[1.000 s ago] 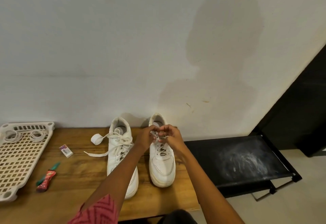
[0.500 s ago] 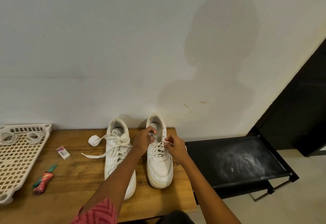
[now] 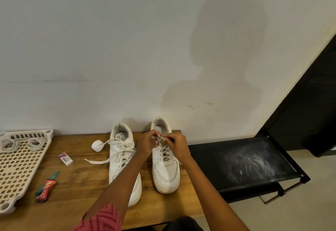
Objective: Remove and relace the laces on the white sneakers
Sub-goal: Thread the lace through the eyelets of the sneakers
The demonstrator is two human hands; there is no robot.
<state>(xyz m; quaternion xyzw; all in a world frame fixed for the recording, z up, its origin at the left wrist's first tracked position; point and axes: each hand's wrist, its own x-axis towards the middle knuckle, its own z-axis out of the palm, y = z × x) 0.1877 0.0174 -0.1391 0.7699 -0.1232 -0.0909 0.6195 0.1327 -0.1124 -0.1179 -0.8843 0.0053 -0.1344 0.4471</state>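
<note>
— White, soft and flat: the lace (image 3: 164, 153) on the right sneaker (image 3: 165, 165) looks limp and light, so we expect it to slip through the eyelets easily but flop once let go.

— Agreed. We have it at the top of the tongue, far end of the shoe. Our left hand (image 3: 147, 143) and right hand (image 3: 177, 146) both have fingers curled and pinching the lace ends, hands nearly touching each other.

— Best hold is near the tips, we think; the stiff ends would steer through the holes, while the middle would just bend.

— The shoe itself seems light enough to slide on the wooden table (image 3: 80, 179), so a hard tug could drag it.

— The left sneaker (image 3: 123, 163) stands just beside it, its bow loose, one end trailing left toward a white tape roll (image 3: 97, 146).

— Farther left lie an eraser (image 3: 65, 159), a red wrapper (image 3: 46, 189) and a cream perforated tray (image 3: 20, 167). A black rack (image 3: 245, 163) sits to the right. Nothing crowds our hands except our left forearm crossing over the left sneaker.
</note>
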